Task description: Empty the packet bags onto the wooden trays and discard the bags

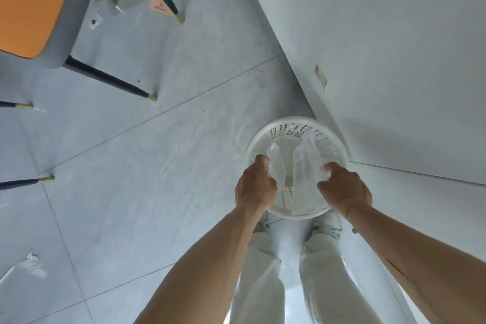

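Observation:
I look straight down at a round white perforated waste basket (292, 126) on the floor by the wall. My left hand (255, 187) pinches one clear plastic packet bag (277, 163) above the basket's left side. My right hand (344, 188) pinches a second clear packet bag (306, 163) above its right side. Both bags hang down into the basket's mouth and look empty. No wooden trays are in view.
A white wall (394, 47) runs along the right, touching the basket. A chair with an orange seat (29, 2) and dark legs (110, 79) stands at the upper left on the grey tiled floor (157, 152). My legs and shoes (326, 226) are below the basket.

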